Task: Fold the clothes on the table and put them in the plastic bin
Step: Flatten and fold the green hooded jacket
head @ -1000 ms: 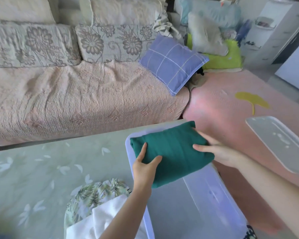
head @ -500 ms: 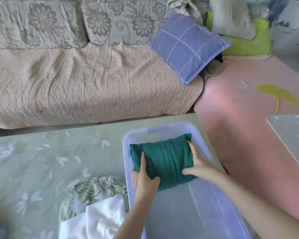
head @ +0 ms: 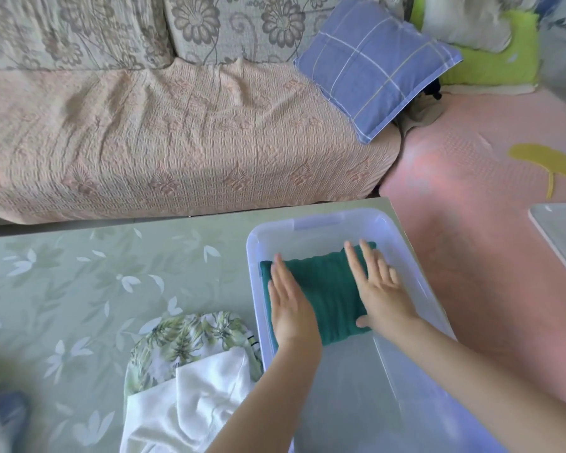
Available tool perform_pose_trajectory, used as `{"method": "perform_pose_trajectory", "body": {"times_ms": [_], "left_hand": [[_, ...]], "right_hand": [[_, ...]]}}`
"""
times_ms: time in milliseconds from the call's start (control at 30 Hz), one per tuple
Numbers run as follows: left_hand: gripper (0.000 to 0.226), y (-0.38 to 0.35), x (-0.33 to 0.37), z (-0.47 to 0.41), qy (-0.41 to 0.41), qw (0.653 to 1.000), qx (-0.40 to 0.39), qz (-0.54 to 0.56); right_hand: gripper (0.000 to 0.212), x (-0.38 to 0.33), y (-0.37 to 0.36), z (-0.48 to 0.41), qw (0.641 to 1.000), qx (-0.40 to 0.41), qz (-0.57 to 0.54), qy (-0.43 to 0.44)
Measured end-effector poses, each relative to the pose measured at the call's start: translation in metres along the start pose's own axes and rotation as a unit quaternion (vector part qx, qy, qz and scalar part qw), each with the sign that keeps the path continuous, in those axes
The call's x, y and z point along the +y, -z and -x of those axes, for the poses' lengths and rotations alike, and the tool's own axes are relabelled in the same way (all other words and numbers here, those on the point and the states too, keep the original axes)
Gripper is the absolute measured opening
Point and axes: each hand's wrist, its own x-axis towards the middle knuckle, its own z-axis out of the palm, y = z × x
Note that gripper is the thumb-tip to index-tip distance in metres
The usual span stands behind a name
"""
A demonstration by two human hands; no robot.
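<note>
Folded green cloth (head: 327,289) lies flat on the floor of the clear plastic bin (head: 317,220), toward its far end. The left hand (head: 291,302) and the right hand (head: 379,289) are both laid on top of it, fingers straight and slightly spread, pressing down rather than gripping. The likely trouble comes in lifting off: if the palms drag as they rise, the top layer could slide or spring up and the fold come loose. A bundle left askew would also crowd the pieces to follow. The bin looks light and stands at the corner of the table (head: 111,273), so a sideways push could shift it. As far as can be seen, it holds only this one cloth. Just beside it on the table lies a leaf-print garment (head: 190,338) with a white garment (head: 203,403) partly over it, both unfolded, and what looks like the bin's lid (head: 562,237) sits apart to the right
</note>
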Motion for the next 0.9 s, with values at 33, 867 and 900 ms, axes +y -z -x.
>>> {"method": "perform_pose_trajectory", "body": {"times_ms": [33, 867, 900], "left_hand": [[0.084, -0.006, -0.001, -0.002, 0.005, 1.000, -0.014, 0.027], [0.079, 0.032, -0.036, 0.015, -0.124, 0.968, 0.115, 0.186], [0.064, 0.037, -0.049, 0.029, -0.141, 0.931, 0.230, 0.244]], "right_hand": [[0.133, -0.002, 0.001, 0.001, 0.999, -0.003, 0.012, 0.030], [0.123, 0.015, -0.007, -0.005, 0.978, -0.117, -0.163, 0.050], [0.116, 0.009, 0.000, 0.002, 0.979, -0.099, -0.172, 0.051]]}}
